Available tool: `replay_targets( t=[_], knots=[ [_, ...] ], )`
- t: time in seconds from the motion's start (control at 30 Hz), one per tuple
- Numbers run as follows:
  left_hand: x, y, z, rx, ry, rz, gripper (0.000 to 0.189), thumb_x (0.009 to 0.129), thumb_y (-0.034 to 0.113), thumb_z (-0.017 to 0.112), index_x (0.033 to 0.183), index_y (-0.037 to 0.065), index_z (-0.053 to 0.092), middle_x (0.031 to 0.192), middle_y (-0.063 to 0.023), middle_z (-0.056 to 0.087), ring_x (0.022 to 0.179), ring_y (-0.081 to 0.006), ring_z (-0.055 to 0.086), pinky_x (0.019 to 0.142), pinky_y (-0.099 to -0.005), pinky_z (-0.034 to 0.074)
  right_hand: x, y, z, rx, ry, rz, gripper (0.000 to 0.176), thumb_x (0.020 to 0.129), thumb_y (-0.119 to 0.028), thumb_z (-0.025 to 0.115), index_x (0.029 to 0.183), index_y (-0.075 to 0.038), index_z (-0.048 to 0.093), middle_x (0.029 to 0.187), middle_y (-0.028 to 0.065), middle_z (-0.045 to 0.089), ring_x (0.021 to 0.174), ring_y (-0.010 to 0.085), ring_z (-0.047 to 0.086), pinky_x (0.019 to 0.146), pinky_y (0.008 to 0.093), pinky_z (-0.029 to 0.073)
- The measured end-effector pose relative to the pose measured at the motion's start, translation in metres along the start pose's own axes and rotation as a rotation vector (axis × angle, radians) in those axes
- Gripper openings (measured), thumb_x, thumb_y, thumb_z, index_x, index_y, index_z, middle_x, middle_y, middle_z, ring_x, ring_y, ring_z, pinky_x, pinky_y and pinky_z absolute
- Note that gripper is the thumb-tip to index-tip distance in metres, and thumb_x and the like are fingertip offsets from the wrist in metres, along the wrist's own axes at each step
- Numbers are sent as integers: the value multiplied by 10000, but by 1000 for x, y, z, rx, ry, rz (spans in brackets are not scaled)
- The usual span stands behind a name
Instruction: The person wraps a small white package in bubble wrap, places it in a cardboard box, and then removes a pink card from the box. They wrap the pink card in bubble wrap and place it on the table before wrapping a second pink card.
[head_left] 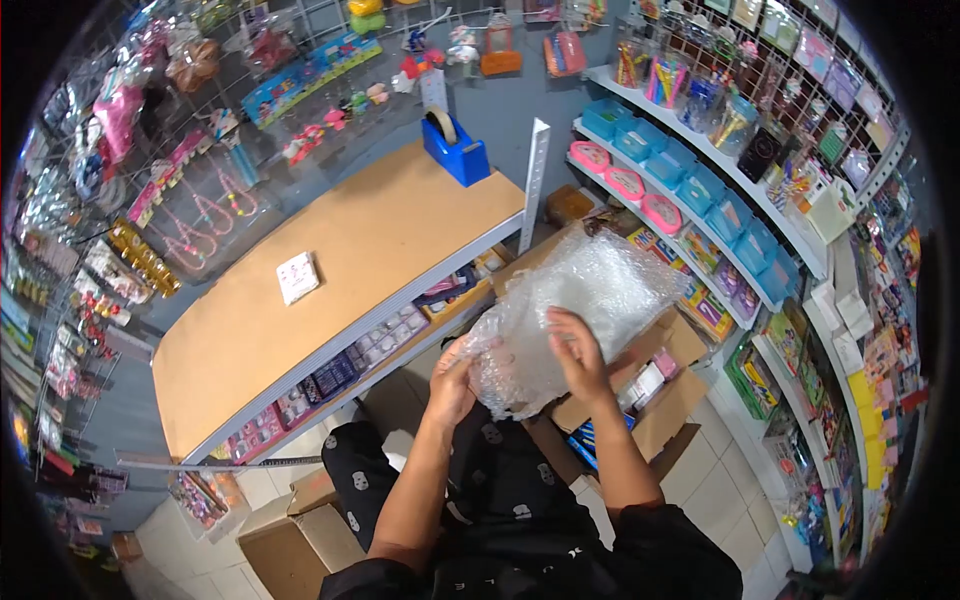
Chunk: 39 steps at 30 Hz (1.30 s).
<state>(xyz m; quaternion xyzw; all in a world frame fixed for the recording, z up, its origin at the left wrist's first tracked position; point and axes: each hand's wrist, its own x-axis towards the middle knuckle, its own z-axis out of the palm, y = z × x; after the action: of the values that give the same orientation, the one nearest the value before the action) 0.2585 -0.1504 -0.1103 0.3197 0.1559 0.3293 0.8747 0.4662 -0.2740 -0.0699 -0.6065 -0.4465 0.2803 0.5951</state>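
A large clear sheet of bubble wrap (600,280) spreads out in front of me, above an open cardboard box. Its left edge is pinched between the thumb and fingers of my left hand (455,385). My right hand (578,355) rests against the near side of the wrap with its fingers stretched out and the thumb apart. On the wooden tabletop to the left lies a small white square packet (297,277) with pinkish marks. A blue tape dispenser (455,150) stands at the far end of that tabletop.
The open cardboard box (685,395) below the wrap holds blue and white packs. Another open box (300,550) stands on the floor at lower left. Shelves with blue baskets (700,190) rise on the right. Hanging goods cover the wall racks. A metal upright (535,185) borders the tabletop (380,220).
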Motion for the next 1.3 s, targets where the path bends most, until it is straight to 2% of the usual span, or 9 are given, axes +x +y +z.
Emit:
replay_targets(
  t=[0.07, 0.27, 0.37, 0.47, 0.63, 0.83, 0.93, 1.13, 1.3],
  knots=[
    [-12, 14, -10, -107, -35, -25, 445, 1040, 171, 560, 1440, -20, 528, 1340, -224, 668, 1152, -379, 701, 1002, -527, 588, 4, 27, 2, 72, 162, 91, 549, 987, -247, 726, 1485, -105, 542, 1537, 133, 516, 1272, 276, 570, 951, 365, 528],
    [-50, 65, -34, -128, -118, -119, 480, 1054, 263, 586, 1451, -2, 529, 1301, -234, 677, 1067, -387, 732, 925, -522, 620, 12, 56, 49, 374, -102, 43, 840, 908, -103, 821, 1593, -88, 335, 1454, 161, 552, 1305, 261, 557, 1058, 397, 503],
    [-71, 87, -37, 115, 147, -12, 378, 1084, 232, 574, 1392, 14, 601, 1174, -167, 741, 963, -256, 745, 804, -400, 624, 13, 30, 78, 471, -159, 118, 864, 897, -4, 803, 1593, -89, 299, 1319, 110, 629, 1125, 209, 672, 958, 384, 578],
    [-94, 107, -71, 585, 305, 174, 293, 1098, 227, 586, 1295, 32, 682, 1046, -87, 777, 786, -102, 681, 661, -268, 540, 17, -2, 100, 536, -193, 163, 858, 865, -4, 817, 1572, -54, 333, 1344, 103, 611, 1218, 209, 621, 1059, 370, 510],
    [-136, 161, -66, 770, 464, 374, 228, 1070, 233, 656, 1179, 55, 747, 825, 54, 660, 645, -24, 529, 559, -224, 409, 43, -26, 149, 461, -317, 16, 855, 898, 58, 753, 1588, -90, 270, 1258, 141, 632, 1014, 177, 686, 666, 319, 651],
    [-158, 209, -79, 746, 670, 558, 234, 1092, 192, 613, 1227, 34, 720, 776, 57, 610, 576, -35, 484, 508, -228, 391, 117, -66, 228, 490, -347, -354, 597, 1002, -103, 696, 1531, -96, 421, 1229, 113, 630, 1180, 157, 616, 910, 336, 568],
    [-166, 211, -91, 786, 696, 654, 233, 1093, 190, 611, 1234, 38, 718, 791, 53, 616, 574, -39, 493, 501, -233, 395, 184, -58, 274, 426, -378, -292, 516, 986, -212, 729, 1453, -105, 538, 1312, 128, 629, 1235, 194, 601, 1053, 361, 476],
    [-198, 187, -103, 938, 661, 622, 242, 1099, 211, 603, 1226, 33, 706, 878, 21, 680, 677, -35, 518, 607, -222, 433, 212, -78, 327, -562, -400, -735, 698, 833, -369, 844, 1445, -157, 586, 1457, 144, 572, 1347, 361, 544, 1149, 446, 427],
    [-216, 177, -93, 867, 622, 526, 248, 1106, 222, 586, 1228, 40, 701, 907, 10, 688, 687, -48, 547, 622, -235, 466, 212, -82, 315, -594, -548, -547, 615, 865, -407, 806, 1409, -177, 635, 1468, 115, 570, 1402, 349, 500, 1152, 457, 431]
  ],
)
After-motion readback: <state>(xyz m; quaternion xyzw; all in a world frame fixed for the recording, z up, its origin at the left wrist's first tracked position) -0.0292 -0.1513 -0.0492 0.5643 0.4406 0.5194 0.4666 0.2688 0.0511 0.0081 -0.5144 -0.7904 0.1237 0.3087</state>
